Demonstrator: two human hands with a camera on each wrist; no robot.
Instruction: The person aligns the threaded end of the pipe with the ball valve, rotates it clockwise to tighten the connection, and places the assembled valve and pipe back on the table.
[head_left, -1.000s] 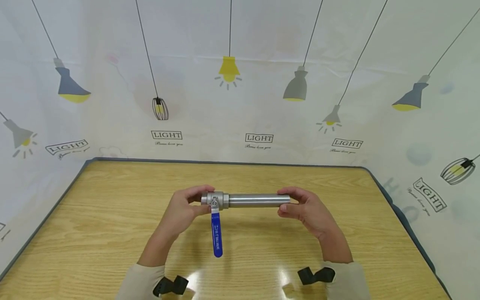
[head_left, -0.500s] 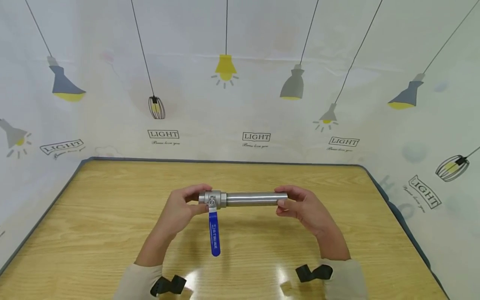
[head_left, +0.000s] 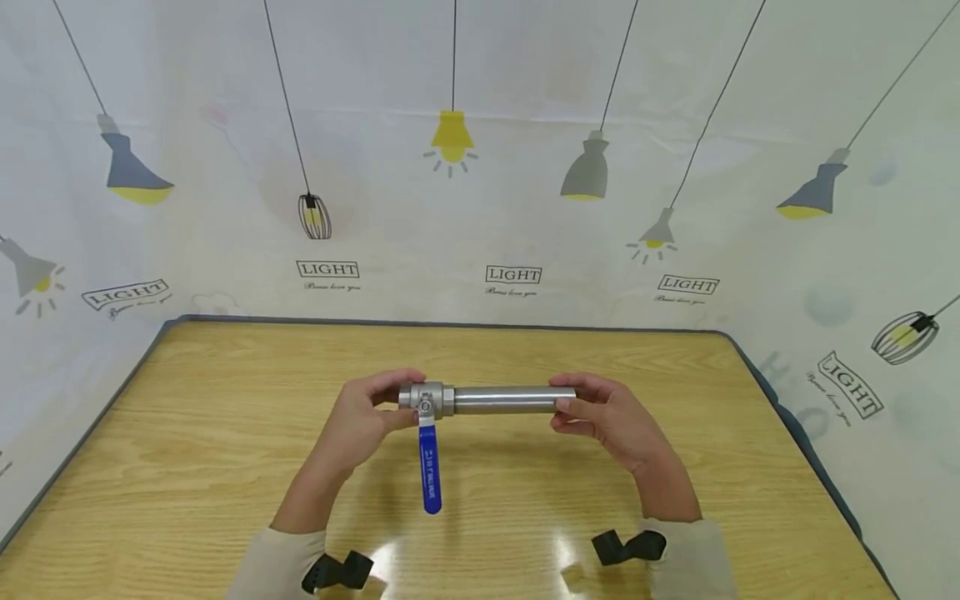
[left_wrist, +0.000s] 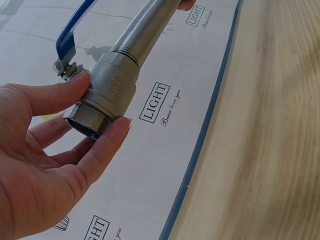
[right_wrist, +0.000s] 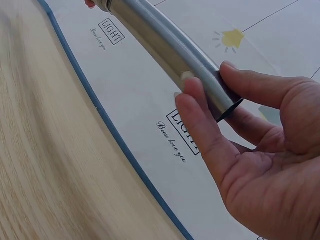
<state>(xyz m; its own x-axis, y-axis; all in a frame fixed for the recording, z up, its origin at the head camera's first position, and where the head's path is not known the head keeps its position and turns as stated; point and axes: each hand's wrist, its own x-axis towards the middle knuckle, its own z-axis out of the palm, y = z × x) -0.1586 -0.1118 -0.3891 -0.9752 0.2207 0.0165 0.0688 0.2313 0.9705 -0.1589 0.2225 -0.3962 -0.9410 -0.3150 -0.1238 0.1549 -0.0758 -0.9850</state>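
A steel ball valve (head_left: 433,394) with a blue lever handle (head_left: 431,471) is joined to a straight steel pipe (head_left: 506,400). The pair is held level above the table, the lever pointing toward me. My left hand (head_left: 363,421) grips the valve's outer end between thumb and fingers. In the left wrist view the valve body (left_wrist: 112,82) bears raised lettering, and threads show where the pipe (left_wrist: 145,30) enters it. My right hand (head_left: 618,421) pinches the pipe's free end. The right wrist view shows thumb and fingers around that pipe end (right_wrist: 200,60).
The wood-grain table (head_left: 225,467) has a dark blue edge along its back and sides. A white curtain (head_left: 405,208) printed with lamps and the word LIGHT stands behind it. Black straps with small blocks (head_left: 628,547) sit at both sleeve cuffs.
Over the last second the right thumb has shifted up onto the side of the pipe's end. The head view has moved slightly; the left hand's grip on the valve looks the same.
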